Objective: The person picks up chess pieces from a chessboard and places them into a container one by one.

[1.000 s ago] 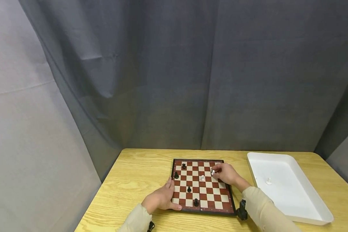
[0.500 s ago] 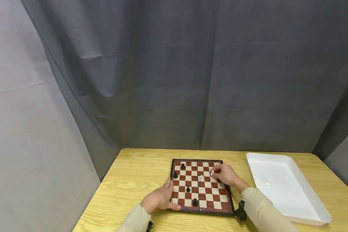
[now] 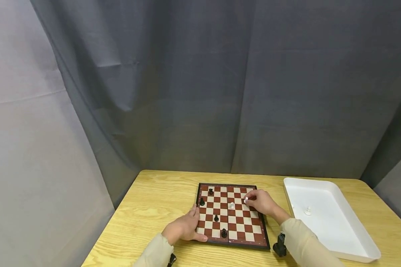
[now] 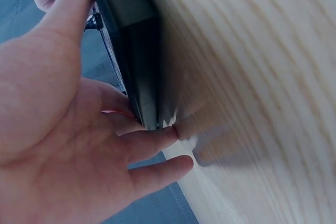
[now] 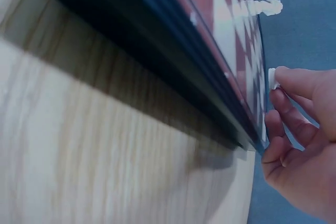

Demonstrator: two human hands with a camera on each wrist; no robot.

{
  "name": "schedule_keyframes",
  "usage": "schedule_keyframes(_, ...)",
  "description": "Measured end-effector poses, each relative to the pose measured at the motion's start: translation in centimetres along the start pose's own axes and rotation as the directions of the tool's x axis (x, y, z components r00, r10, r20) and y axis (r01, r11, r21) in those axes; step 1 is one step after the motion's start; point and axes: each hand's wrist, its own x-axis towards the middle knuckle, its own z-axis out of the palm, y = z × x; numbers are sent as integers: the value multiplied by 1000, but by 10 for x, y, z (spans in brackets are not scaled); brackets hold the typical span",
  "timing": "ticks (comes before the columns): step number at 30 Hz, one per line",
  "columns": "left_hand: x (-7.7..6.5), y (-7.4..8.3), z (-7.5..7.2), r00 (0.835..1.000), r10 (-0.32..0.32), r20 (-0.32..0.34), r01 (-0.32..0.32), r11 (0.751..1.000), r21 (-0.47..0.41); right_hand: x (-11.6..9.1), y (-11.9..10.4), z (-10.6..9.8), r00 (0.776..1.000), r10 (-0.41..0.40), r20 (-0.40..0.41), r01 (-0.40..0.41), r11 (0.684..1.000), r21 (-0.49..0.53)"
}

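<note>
A red-and-white chessboard (image 3: 241, 218) with a dark frame lies on the table. My left hand (image 3: 184, 225) rests against its left side, thumb at the near-left corner. In the left wrist view the fingers (image 4: 157, 142) of that hand reach out fairly straight by the frame. My right hand (image 3: 264, 202) pinches a small white chess piece (image 3: 246, 199) over the far right part of the board. Whether the piece touches the board I cannot tell. Another white piece (image 3: 232, 205) stands near the fold. Several black pieces, one a pawn (image 3: 216, 218), stand on the left half.
A white tray (image 3: 354, 230) with one white chess piece (image 3: 307, 210) in it is to the right of the board. The wooden table (image 3: 147, 207) ends at a grey curtain (image 3: 194, 111) behind.
My right hand has shifted very slightly to the right and nearer with the white piece still pinched. The left hand stays against the board. The view has moved a little.
</note>
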Motion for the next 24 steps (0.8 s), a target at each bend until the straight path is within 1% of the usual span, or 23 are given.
schedule_keyframes(4,0,-2,2,1000,-16,13,16,1000,-12,-2,-3,-5,1000,-25,6,24,1000,12)
schedule_keyframes(11,-1,-3,4,1000,-8,11,8,1000,-22,-8,-11,-24,994,-105,28,105,994,29)
schedule_keyframes(17,-1,-3,2,1000,-3,-4,3,1000,-14,-12,-17,-39,990,-131,50,130,991,29)
schedule_keyframes(22,1,-2,1,1000,-2,-11,2,1000,-13,-13,-15,-50,987,-150,50,149,989,16)
schedule_keyframes(24,2,-1,0,1000,-5,-5,5,1000,-12,-14,-13,-55,987,-153,46,153,988,7)
